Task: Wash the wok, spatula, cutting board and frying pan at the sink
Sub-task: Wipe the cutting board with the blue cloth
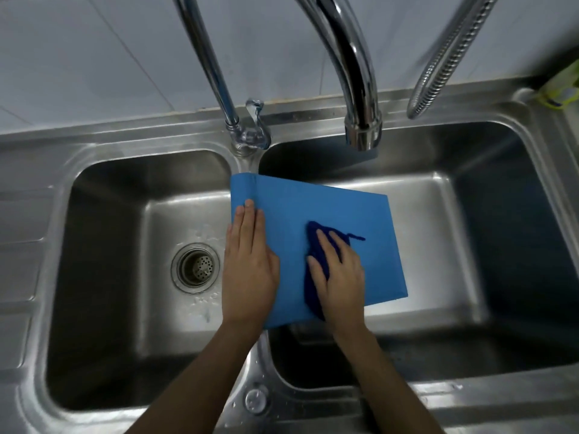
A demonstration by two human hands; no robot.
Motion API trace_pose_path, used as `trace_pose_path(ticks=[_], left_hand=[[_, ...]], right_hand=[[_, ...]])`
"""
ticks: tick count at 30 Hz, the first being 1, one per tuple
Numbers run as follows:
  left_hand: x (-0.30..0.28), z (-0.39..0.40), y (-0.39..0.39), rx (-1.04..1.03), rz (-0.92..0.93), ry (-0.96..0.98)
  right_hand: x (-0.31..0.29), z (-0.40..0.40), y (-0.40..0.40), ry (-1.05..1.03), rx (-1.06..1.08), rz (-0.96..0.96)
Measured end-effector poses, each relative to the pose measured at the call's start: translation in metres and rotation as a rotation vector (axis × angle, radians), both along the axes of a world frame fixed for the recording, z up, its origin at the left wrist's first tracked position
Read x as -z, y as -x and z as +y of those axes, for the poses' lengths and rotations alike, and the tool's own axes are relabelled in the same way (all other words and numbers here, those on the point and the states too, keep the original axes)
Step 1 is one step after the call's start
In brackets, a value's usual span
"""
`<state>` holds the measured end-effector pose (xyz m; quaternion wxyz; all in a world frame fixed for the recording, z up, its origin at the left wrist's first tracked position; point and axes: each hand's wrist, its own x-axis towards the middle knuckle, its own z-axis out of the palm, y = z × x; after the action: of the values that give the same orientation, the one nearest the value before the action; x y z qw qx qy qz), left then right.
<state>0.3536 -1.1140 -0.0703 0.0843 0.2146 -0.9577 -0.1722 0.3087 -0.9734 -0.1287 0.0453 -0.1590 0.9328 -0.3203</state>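
Cutting board, blue, lying across divider of double sink, mostly over right basin. Left hand flat, fingers straight, pressing board's left edge steady. Right hand pressing dark blue cloth onto board face, fingers spread. Step judged: scrubbing board. Next likely: rinse under tap, no water seen running. Wok, spatula, frying pan out of view.
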Motion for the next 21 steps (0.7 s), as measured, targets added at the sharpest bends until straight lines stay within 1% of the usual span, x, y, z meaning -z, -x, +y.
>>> trace_pose_path(ticks=[2,4,6,8,10,12,16,18,21], left_hand=[[0.001,-0.001,0.000,-0.002,0.013,-0.010],[0.002,-0.002,0.001,-0.006,0.022,-0.013],[0.002,-0.001,0.000,-0.007,0.034,-0.020],[0.002,-0.002,0.001,-0.010,0.040,-0.018],[0.002,-0.004,0.000,-0.008,0.032,-0.015],[0.003,-0.004,0.000,-0.002,0.029,-0.008],[0.002,-0.005,-0.001,0.005,0.011,0.003],[0.002,-0.005,-0.001,0.007,0.007,0.006],[0.002,-0.004,0.000,0.005,0.014,-0.003]], right_hand=[[0.027,0.024,0.029,-0.081,0.183,-0.107],[0.045,0.050,0.062,-0.257,0.322,-0.267],[0.050,0.067,0.081,-0.413,0.355,-0.383],[0.045,0.065,0.082,-0.456,0.365,-0.437],[0.029,0.053,0.074,-0.357,0.392,-0.508],[0.006,0.044,0.058,-0.191,0.328,-0.548],[-0.037,0.037,0.007,0.046,-0.098,-0.516],[-0.036,0.034,-0.007,0.081,-0.193,-0.464],[-0.027,0.037,-0.002,0.082,-0.194,-0.425]])
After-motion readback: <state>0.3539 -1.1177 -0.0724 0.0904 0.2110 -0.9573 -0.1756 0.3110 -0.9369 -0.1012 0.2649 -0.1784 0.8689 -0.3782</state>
